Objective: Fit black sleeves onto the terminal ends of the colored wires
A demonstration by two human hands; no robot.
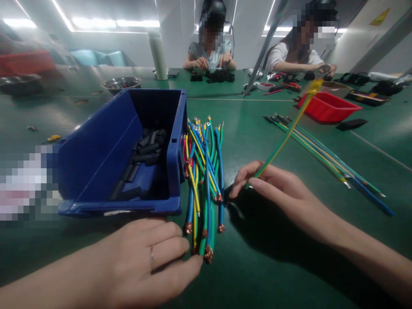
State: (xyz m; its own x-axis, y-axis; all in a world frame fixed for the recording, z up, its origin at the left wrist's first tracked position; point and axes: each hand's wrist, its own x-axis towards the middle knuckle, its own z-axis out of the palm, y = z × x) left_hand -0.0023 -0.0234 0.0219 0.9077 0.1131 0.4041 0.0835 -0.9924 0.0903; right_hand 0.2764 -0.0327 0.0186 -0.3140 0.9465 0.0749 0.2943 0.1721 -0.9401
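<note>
My right hand (277, 191) pinches the lower end of a green-and-yellow wire (283, 143), which slants up to the right and ends in a metal ring terminal (322, 71). My left hand (148, 257) rests on the green table at the near end of a pile of blue, yellow, green and red wires (204, 180) with bare copper ends. Its fingers lie together, their tips touching the pile. Just behind that hand stands a blue plastic bin (106, 154) holding several black tube pieces (144, 154).
A second bundle of long wires (325, 154) lies to the right. Farther back sit a red tray (328, 107), a metal bowl (122, 83) and a white cylinder (158, 53). Two people work at the far side of the table (244, 128) among black parts.
</note>
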